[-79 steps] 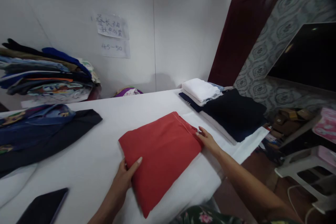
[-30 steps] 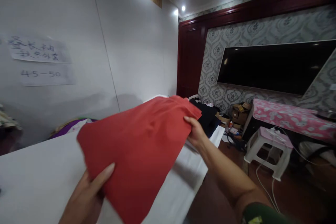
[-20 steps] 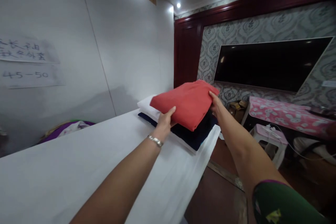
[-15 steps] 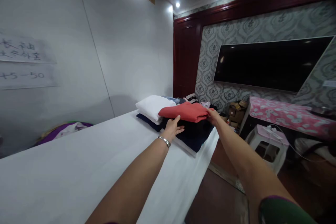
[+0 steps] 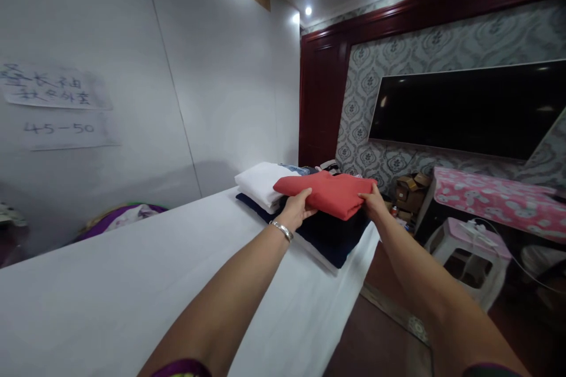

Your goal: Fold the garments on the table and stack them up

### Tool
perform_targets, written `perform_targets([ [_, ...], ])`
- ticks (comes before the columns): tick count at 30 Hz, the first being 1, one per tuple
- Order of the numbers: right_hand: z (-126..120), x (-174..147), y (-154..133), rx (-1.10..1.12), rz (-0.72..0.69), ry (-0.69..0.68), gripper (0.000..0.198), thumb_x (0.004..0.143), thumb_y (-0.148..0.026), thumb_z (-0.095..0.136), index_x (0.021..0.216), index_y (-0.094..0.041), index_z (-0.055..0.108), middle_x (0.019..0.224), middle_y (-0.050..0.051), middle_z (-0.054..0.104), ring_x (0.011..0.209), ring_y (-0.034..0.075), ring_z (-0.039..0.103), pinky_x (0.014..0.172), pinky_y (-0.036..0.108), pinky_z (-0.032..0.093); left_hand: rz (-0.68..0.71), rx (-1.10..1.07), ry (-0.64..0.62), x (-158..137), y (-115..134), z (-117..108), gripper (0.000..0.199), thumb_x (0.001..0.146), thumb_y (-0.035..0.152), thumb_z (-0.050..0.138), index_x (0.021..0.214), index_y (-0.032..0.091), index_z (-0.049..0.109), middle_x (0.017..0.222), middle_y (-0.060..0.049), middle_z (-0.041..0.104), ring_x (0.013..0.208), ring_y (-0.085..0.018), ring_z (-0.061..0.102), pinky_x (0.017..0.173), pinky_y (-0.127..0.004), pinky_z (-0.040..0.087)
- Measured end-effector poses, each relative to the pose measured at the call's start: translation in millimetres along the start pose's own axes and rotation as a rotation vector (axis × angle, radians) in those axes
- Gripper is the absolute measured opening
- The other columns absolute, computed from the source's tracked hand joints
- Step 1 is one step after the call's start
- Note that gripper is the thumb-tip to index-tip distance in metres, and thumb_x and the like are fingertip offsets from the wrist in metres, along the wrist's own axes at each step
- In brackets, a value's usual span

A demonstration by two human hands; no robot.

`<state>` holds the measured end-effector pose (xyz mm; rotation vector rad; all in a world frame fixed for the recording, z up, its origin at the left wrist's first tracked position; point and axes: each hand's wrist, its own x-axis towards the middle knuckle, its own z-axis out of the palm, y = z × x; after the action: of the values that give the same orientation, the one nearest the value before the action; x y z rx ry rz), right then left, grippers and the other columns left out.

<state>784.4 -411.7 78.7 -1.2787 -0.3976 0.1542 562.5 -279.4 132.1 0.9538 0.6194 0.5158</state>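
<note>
A folded red garment (image 5: 329, 193) lies across the top of dark folded clothes (image 5: 329, 234), held at both sides. My left hand (image 5: 298, 210), with a silver bracelet at the wrist, grips its near left edge, thumb on top and fingers partly hidden beneath. At the right end, my right hand (image 5: 374, 200) is closed on the garment's corner. Just left of the red garment sits a folded white garment (image 5: 260, 184) on dark cloth. A white layer (image 5: 321, 256) shows under the dark pile.
The clothes rest on a long white-covered table (image 5: 154, 271) along a grey wall panel. Beyond its right edge stand a white stool (image 5: 475, 247) with a cable on it, cardboard boxes (image 5: 409, 194) and a pink-covered table (image 5: 495, 197). A purple-rimmed container (image 5: 119, 221) sits at the left.
My left hand has closed from spread fingers onto the red garment's edge. The garment's right end is drawn slightly nearer and flatter in my right hand. The camera view has shifted a little left.
</note>
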Motion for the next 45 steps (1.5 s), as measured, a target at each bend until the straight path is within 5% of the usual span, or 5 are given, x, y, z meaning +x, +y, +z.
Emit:
perform_targets([
  [10, -10.7, -9.0, -22.0, -0.457, -0.003, -0.038, 0.042, 0.05, -0.017, 0.07, 0.091, -0.022, 0.059, 0.102, 0.008, 0.063, 0.105, 0.03, 0.058, 0.091, 0.046, 0.05, -0.043, 0.0, 0.003, -9.3, -35.7, -8.8, 0.053, 0.078, 0.038, 0.072, 0.118, 0.012, 0.049, 0.106, -0.015, 0.065, 0.074, -0.021, 0.068, 0.069, -0.037, 0.059],
  [15, 48.4, -21.2, -65.7, -0.662, -0.468, -0.241, 0.043, 0.067, -0.033, 0.072, 0.108, -0.022, 0.067, 0.143, 0.011, 0.047, 0.141, 0.033, 0.029, 0.118, 0.046, 0.02, -0.049, 0.116, -0.012, -11.0, -29.9, -10.2, 0.056, 0.081, 0.05, 0.066, 0.117, 0.012, 0.048, 0.097, -0.015, 0.065, 0.071, -0.022, 0.068, 0.068, -0.036, 0.057],
  [19, 103.5, -32.0, -71.4, -0.525, -0.511, -0.522, 0.046, 0.07, -0.045, 0.076, 0.112, -0.028, 0.068, 0.141, 0.003, 0.053, 0.143, 0.03, 0.028, 0.118, 0.049, 0.016, -0.047, 0.223, -0.011, -17.0, -33.0, -20.0, 0.059, 0.08, 0.061, 0.062, 0.111, 0.013, 0.05, 0.089, -0.011, 0.064, 0.063, -0.019, 0.065, 0.063, -0.033, 0.055],
  [26, 119.2, -22.7, -23.8, -0.607, -0.162, -0.734, 0.041, 0.064, -0.054, 0.08, 0.093, -0.027, 0.074, 0.12, 0.001, 0.068, 0.131, 0.03, 0.047, 0.117, 0.048, 0.023, -0.094, 0.27, -0.056, -53.8, -62.8, -92.0, 0.036, 0.084, 0.05, 0.062, 0.092, 0.015, 0.055, 0.084, -0.006, 0.062, 0.06, -0.013, 0.062, 0.064, -0.029, 0.052],
  [45, 111.3, -27.9, -36.0, -1.142, -0.549, -0.659, 0.051, 0.08, -0.06, 0.053, 0.11, -0.024, 0.072, 0.129, 0.01, 0.063, 0.125, 0.032, 0.052, 0.11, 0.048, 0.034, -0.036, 0.159, 0.324, -219.9, -84.0, -259.8, 0.046, 0.064, 0.054, 0.075, 0.085, 0.017, 0.057, 0.083, -0.003, 0.063, 0.066, -0.014, 0.062, 0.07, -0.03, 0.048],
])
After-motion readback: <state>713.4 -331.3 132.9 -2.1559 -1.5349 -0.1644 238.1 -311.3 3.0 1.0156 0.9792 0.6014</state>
